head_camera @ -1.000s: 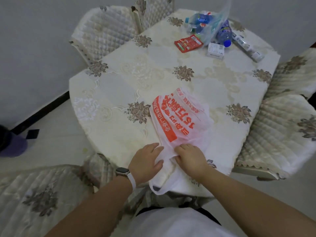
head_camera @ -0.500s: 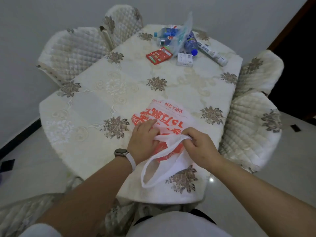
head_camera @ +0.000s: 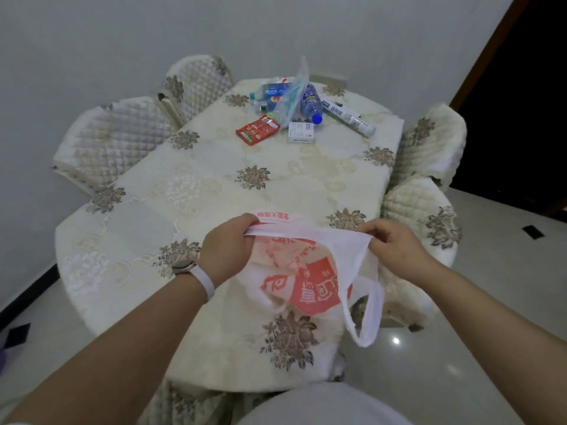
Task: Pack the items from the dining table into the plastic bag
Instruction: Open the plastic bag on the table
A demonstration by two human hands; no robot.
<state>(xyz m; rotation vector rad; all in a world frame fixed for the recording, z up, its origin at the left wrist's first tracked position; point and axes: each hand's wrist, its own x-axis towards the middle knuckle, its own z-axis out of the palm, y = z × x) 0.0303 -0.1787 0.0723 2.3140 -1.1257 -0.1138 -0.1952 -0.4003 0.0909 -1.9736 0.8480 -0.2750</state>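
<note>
A white plastic bag (head_camera: 310,280) with red print is lifted off the near end of the dining table (head_camera: 214,185). My left hand (head_camera: 228,253) grips the bag's rim on the left and my right hand (head_camera: 395,245) pinches it on the right, stretching the mouth between them. One handle loop (head_camera: 366,317) dangles below. At the far end lie a red packet (head_camera: 257,130), a small white box (head_camera: 301,132), a blue-capped bottle (head_camera: 310,104), a long white tube (head_camera: 348,117) and a clear bag of small bottles (head_camera: 277,96).
Quilted cream chairs stand around the table: two at the far left (head_camera: 119,142), two at the right (head_camera: 429,148). A grey wall runs behind. A dark doorway (head_camera: 527,87) opens at the right, over a glossy tiled floor (head_camera: 506,317).
Both hands have raised the bag off the tablecloth and pulled its rim apart sideways. The view has tilted up and away from the table.
</note>
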